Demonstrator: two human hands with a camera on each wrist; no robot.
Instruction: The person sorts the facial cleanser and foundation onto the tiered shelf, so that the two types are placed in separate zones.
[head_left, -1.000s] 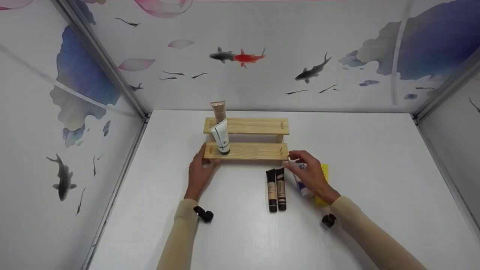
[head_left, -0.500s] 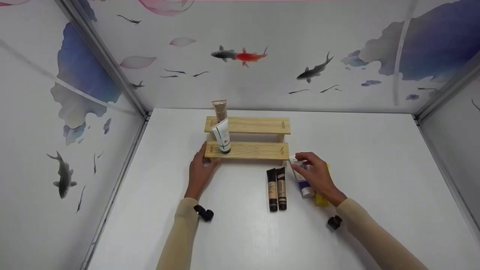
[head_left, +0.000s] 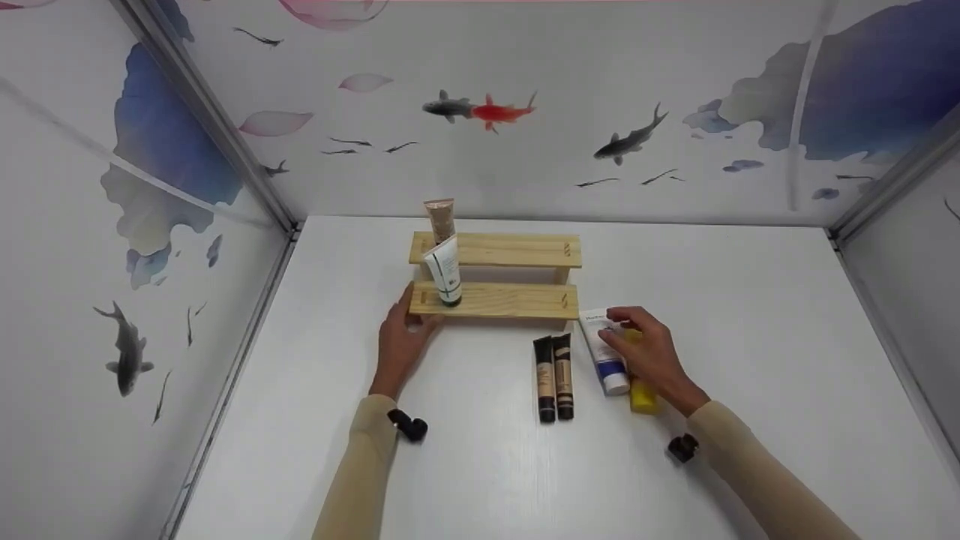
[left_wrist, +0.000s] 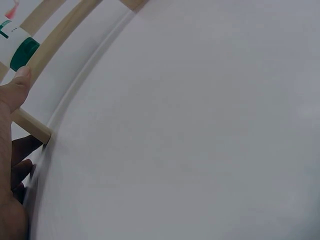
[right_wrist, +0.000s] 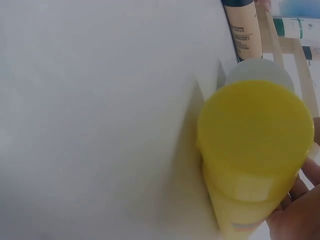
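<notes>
My left hand [head_left: 401, 345] grips the left end of a two-tier wooden rack [head_left: 517, 301]. In the left wrist view its thumb lies against the lower board's front edge, with fingers beside the leg. On the rack's left side stand a white tube [head_left: 445, 274] on the lower tier and a brown tube [head_left: 441, 217] on the upper. My right hand [head_left: 654, 358] hovers with loosely bent fingers over a white tube with a blue band [head_left: 611, 369] and a yellow tube [head_left: 643, 397]. In the right wrist view the yellow tube's cap [right_wrist: 255, 130] hides part of that hand.
Two beige tubes with black ends, one [head_left: 544, 382] and another [head_left: 562, 382], lie side by side before the rack. A white table [head_left: 465, 472] bears everything. Patterned panels [head_left: 555, 52] rise behind and at both sides.
My right hand has left the rack's right end and moved right, above the white and yellow tubes, uncovering more of the white one. My left hand stays at the rack.
</notes>
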